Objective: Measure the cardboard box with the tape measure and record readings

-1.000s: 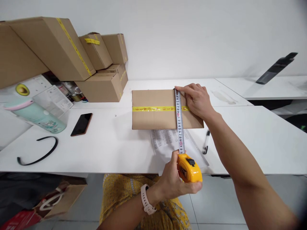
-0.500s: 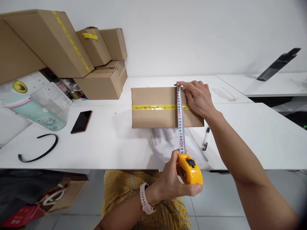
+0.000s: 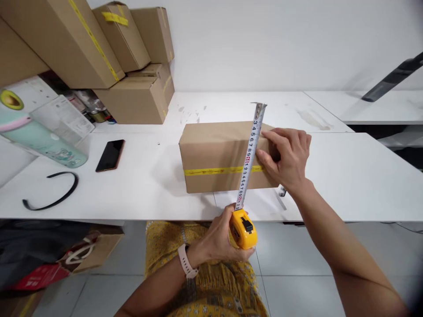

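Note:
My left hand (image 3: 220, 237) is closed around a yellow tape measure (image 3: 246, 231) at the table's front edge. Its pulled-out blade (image 3: 247, 163) slants up and away across the cardboard box, and the metal hook end stands past the box's far edge, with no hand on it. My right hand (image 3: 289, 156) grips the right end of the cardboard box (image 3: 214, 154), thumb on the face towards me and fingers over the upper edge. That taped face is turned towards me, and the box looks tilted. Beneath the box, a paper sheet (image 3: 261, 202) is mostly covered.
Stacked cardboard boxes (image 3: 132, 105) stand at the back left. Closer are a mint-green bottle (image 3: 56, 145), a phone (image 3: 110, 155) and a black curved band (image 3: 69, 191). A pen (image 3: 283, 192) shows partly beside the box. A dark upright object (image 3: 393, 79) stands far right.
My right hand has left the tape's hook and now holds the box's right end. The box has tipped towards me. The tape measure has shifted left, its blade now slanting.

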Available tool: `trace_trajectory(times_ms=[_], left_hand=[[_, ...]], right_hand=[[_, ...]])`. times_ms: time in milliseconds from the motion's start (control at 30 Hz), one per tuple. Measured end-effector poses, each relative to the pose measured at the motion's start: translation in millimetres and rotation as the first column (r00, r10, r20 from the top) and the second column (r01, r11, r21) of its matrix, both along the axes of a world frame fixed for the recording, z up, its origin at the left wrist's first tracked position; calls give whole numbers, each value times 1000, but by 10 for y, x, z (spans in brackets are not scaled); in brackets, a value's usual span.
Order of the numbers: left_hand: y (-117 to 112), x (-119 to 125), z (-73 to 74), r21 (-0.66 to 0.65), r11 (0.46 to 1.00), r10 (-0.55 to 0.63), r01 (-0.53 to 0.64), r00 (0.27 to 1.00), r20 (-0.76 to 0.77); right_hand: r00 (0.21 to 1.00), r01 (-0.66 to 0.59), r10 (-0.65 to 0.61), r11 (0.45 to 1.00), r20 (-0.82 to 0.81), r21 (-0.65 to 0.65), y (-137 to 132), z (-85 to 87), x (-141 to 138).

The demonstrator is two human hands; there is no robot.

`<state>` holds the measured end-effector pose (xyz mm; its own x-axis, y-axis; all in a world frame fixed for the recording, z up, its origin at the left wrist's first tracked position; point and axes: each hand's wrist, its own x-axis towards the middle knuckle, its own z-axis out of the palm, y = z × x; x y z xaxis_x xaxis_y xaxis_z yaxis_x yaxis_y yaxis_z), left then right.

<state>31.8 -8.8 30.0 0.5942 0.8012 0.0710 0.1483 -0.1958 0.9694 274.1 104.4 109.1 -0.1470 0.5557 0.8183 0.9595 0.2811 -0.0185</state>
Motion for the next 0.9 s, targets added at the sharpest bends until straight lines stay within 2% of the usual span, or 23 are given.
trace_trajectory(times_ms=[133,233,333,400,467,500,567,600,633,700,767,833,900], left_hand=[[55,-22,27,-32,999,-19,18,1000,-9],[78,-40,31,-47,998,-35,33,999,-24],[84,-53,29,-53,997,-60,57,997,-55],[85,-57,30,-52,996,-80,76,993,-81],[89,-60,33,-43,996,-87,83,991,-104],[91,-61,35,-37,995,-92,88,989,-116],[99,-61,37,-18,995,-101,99,984,-145],[104,-60,34,-3,994,-108,109,981,-159],[109,-58,28,19,993,-115,120,979,-168],[119,-53,7,79,988,-120,135,978,-170],[124,-50,-22,127,980,-132,153,977,-166],[117,-60,-49,155,973,-148,173,976,-157],[92,-90,-66,179,965,-170,194,976,-139]], right_hand=[[998,-51,49,995,26,80,86,-334,75],[996,-68,67,998,52,10,259,-505,135],[997,-74,76,994,18,-76,443,-540,157],[993,-92,82,989,-86,-113,514,-441,141],[940,-145,94,980,-329,-135,507,-230,110],[865,-196,107,971,-491,-134,471,-91,94],[571,-366,187,930,-799,-44,354,214,64],[420,-461,227,887,-878,9,283,359,51],[334,-513,278,855,-901,74,211,486,39],[347,-568,335,818,-876,88,81,666,17],[435,-568,313,823,-844,13,-22,740,5],[471,-535,262,844,-842,-36,-113,732,1],[456,-506,240,862,-857,-28,-219,667,-13]])
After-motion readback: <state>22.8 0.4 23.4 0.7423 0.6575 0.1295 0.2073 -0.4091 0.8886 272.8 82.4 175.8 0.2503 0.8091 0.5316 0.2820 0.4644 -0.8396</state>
